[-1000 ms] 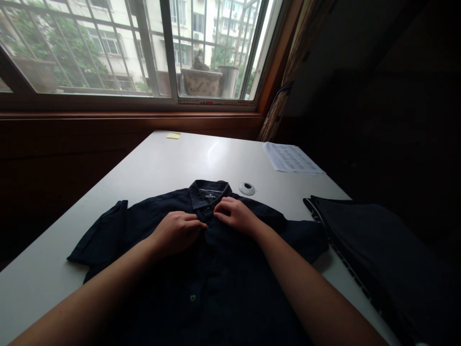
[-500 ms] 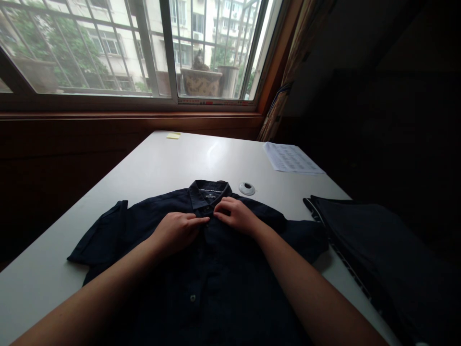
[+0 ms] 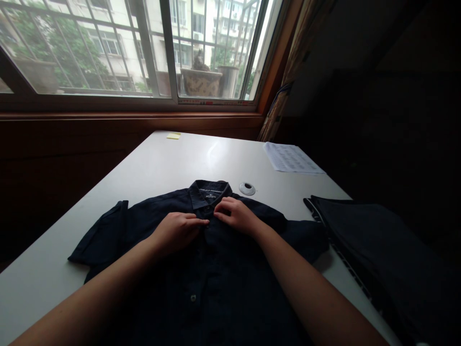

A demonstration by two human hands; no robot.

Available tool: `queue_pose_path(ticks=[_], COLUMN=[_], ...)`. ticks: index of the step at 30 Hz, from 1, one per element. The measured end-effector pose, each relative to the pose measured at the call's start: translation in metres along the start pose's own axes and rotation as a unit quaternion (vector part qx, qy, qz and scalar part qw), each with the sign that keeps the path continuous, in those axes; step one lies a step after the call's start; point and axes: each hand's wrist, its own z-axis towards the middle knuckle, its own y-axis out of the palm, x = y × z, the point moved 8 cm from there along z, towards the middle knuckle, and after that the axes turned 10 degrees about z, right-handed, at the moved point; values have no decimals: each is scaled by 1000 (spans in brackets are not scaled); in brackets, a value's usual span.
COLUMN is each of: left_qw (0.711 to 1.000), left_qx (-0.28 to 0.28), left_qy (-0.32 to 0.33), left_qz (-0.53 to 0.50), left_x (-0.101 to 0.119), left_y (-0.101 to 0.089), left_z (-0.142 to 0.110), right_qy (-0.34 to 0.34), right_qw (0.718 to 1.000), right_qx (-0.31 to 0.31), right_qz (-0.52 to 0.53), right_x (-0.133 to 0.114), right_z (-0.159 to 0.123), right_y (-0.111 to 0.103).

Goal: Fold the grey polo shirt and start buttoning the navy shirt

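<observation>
A dark navy short-sleeved shirt [image 3: 230, 283] lies front up, its collar [image 3: 199, 198] pointing away from me. Just below that collar, my left hand [image 3: 177, 230] is closed at the front placket, index finger stretched toward the centre line and the other fingers curled under. Close beside it on the right, my right hand [image 3: 236, 214] pinches the placket, with thumb and index finger together. The cloth between the fingertips is too dark and small to make out fully. Lower on the front, a pale button [image 3: 193, 298] shows.
The shirt rests on a white table [image 3: 144, 168]. A folded dark garment [image 3: 370, 230] lies at the right edge. Farther back are printed papers [image 3: 292, 157], a yellow sticky note [image 3: 173, 136] and a round cable-hole cover [image 3: 247, 188]. A barred window [image 3: 126, 48] stands beyond.
My left index fingertip has dipped very slightly at the placket. The right hand and the shirt stay practically where they were.
</observation>
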Motion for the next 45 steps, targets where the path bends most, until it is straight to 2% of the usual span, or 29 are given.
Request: queue_pose_path(ticks=[6, 18, 31, 37, 45], left_qw=[1000, 999, 998, 998, 998], left_qx=[-2, 9, -8, -25, -24], left_qy=[12, 40, 61, 51, 41], left_qz=[-17, -26, -23, -30, -37], left_x=[-1, 7, 11, 10, 10], left_y=[3, -5, -5, 1, 0], left_z=[-1, 0, 0, -1, 1], right_qy=[-1, 1, 2, 4, 2], right_qw=[1000, 1000, 1000, 1000, 1000], right_qx=[1, -2, -3, -3, -4], right_qz=[-4, -2, -2, -1, -3], right_x=[1, -2, -2, 0, 1], right_z=[1, 0, 0, 0, -1], right_y=[0, 0, -1, 0, 0])
